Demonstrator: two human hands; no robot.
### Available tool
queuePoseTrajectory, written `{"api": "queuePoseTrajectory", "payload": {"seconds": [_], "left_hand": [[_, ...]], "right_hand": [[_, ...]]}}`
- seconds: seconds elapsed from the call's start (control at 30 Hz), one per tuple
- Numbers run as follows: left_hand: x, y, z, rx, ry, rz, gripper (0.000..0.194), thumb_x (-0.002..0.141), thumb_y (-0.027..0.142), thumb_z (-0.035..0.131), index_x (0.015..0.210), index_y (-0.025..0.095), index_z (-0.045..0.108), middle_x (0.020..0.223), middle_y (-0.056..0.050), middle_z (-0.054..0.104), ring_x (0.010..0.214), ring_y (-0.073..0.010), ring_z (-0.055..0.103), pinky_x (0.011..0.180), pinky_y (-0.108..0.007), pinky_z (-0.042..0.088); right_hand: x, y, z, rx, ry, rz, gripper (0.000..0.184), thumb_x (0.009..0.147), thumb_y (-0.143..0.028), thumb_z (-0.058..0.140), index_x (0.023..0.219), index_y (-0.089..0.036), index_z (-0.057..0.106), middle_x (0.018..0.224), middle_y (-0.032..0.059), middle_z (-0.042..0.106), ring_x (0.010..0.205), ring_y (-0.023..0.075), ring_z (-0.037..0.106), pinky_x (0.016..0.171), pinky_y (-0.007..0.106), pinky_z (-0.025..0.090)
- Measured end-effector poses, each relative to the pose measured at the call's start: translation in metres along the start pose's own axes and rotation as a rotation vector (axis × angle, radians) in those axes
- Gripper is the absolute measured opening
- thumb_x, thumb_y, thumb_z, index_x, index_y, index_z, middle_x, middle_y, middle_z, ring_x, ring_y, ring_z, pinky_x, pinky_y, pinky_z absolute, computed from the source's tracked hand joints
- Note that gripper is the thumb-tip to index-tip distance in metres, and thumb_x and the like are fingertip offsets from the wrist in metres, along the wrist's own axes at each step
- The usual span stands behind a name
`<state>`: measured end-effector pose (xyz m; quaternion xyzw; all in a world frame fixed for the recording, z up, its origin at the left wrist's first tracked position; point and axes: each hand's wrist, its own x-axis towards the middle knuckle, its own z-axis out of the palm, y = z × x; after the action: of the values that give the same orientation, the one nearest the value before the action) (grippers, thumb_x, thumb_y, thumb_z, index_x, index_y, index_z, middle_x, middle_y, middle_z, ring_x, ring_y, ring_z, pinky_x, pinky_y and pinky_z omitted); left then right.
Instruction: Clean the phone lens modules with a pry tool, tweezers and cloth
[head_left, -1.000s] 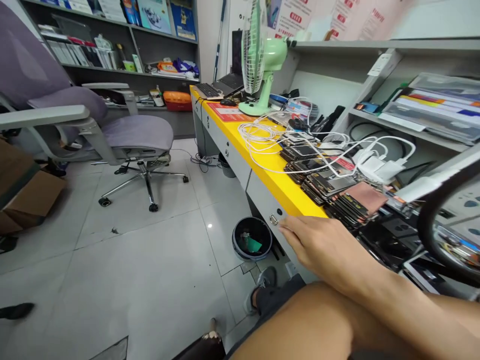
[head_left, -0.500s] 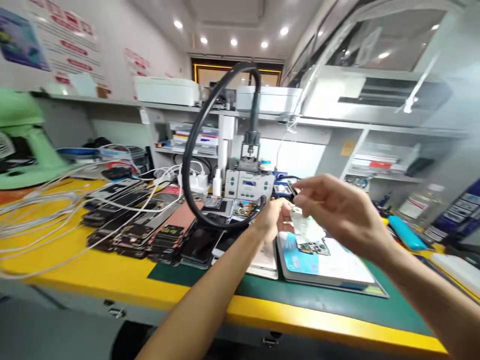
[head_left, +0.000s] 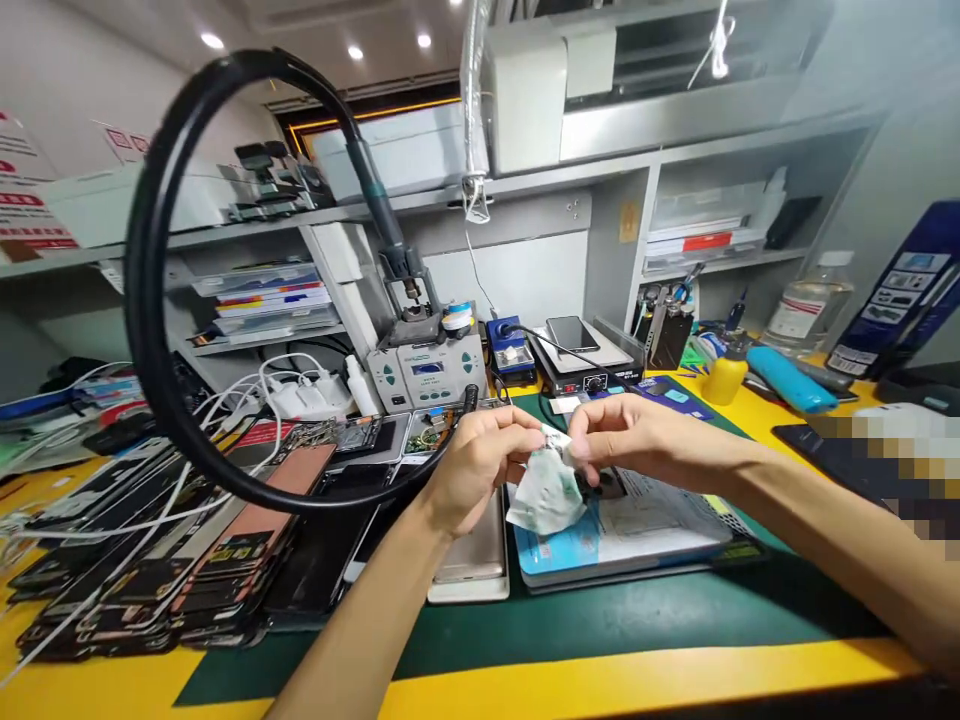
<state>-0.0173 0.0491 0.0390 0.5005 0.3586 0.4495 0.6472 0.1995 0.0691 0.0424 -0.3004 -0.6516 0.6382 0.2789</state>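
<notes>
Between both hands hangs a crumpled white wipe [head_left: 549, 495] with faint greenish stains. My left hand [head_left: 480, 465] pinches its upper left edge between thumb and fingers. Its upper right edge is gripped by my right hand [head_left: 626, 435]. Whatever may be folded in the top of the wipe is too small to make out. Below lies a thick booklet [head_left: 652, 535] with a white and blue cover. Something dark on it, near my right fingertips, is mostly hidden. A gold phone [head_left: 472, 545] lies under my left wrist.
A hot air station [head_left: 427, 370] stands behind, its black hose [head_left: 142, 270] looping high at left. Stacked phone parts [head_left: 225, 540] and white cables [head_left: 187, 465] crowd the left. At right are a yellow bottle [head_left: 725, 380], a blue pouch [head_left: 791, 380] and a clear bottle [head_left: 810, 305].
My view has turned right and come closer. My right hand has come down onto the wipe beside my left hand. The circuit board seen on the booklet is now mostly hidden.
</notes>
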Motion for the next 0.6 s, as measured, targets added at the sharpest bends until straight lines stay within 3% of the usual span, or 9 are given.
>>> {"api": "queuePoseTrajectory", "payload": {"seconds": [0.23, 0.33, 0.5, 0.6], "left_hand": [[-0.0067, 0.0009, 0.0106, 0.078, -0.037, -0.040, 0.024, 0.072, 0.034, 0.083, 0.077, 0.012, 0.072, 0.066, -0.003, 0.063, 0.057, -0.0123, 0.055, 0.052, -0.023, 0.044], [-0.0083, 0.0015, 0.0115, 0.067, -0.044, -0.044, 0.025, 0.076, 0.033, 0.083, 0.078, 0.012, 0.071, 0.066, -0.001, 0.061, 0.059, -0.0105, 0.054, 0.053, -0.020, 0.043], [-0.0068, -0.0011, 0.0107, 0.044, -0.065, -0.024, 0.031, 0.085, 0.041, 0.077, 0.079, 0.013, 0.067, 0.071, -0.002, 0.061, 0.062, -0.0108, 0.054, 0.056, -0.022, 0.045], [-0.0050, -0.0040, 0.0105, 0.124, -0.066, -0.008, 0.038, 0.079, 0.046, 0.085, 0.079, 0.012, 0.067, 0.068, 0.000, 0.057, 0.059, -0.0083, 0.049, 0.054, -0.020, 0.039]], "right_hand": [[-0.0044, 0.0065, -0.0020, 0.225, -0.011, 0.024, 0.027, 0.072, -0.031, 0.088, 0.079, -0.018, 0.066, 0.070, -0.0020, 0.063, 0.062, 0.0119, 0.056, 0.061, 0.026, 0.044], [-0.0036, 0.0073, -0.0035, 0.166, -0.020, 0.063, 0.028, 0.075, -0.035, 0.089, 0.087, -0.016, 0.072, 0.067, -0.0031, 0.060, 0.055, 0.0086, 0.050, 0.052, 0.022, 0.039], [-0.0050, 0.0050, -0.0035, 0.088, 0.040, 0.072, 0.031, 0.076, -0.042, 0.089, 0.079, -0.015, 0.074, 0.064, -0.0030, 0.059, 0.055, 0.0077, 0.049, 0.049, 0.022, 0.036], [-0.0046, 0.0053, -0.0029, 0.088, 0.087, 0.034, 0.031, 0.075, -0.042, 0.090, 0.078, -0.015, 0.075, 0.065, -0.0024, 0.060, 0.057, 0.0082, 0.050, 0.051, 0.022, 0.038]]}}
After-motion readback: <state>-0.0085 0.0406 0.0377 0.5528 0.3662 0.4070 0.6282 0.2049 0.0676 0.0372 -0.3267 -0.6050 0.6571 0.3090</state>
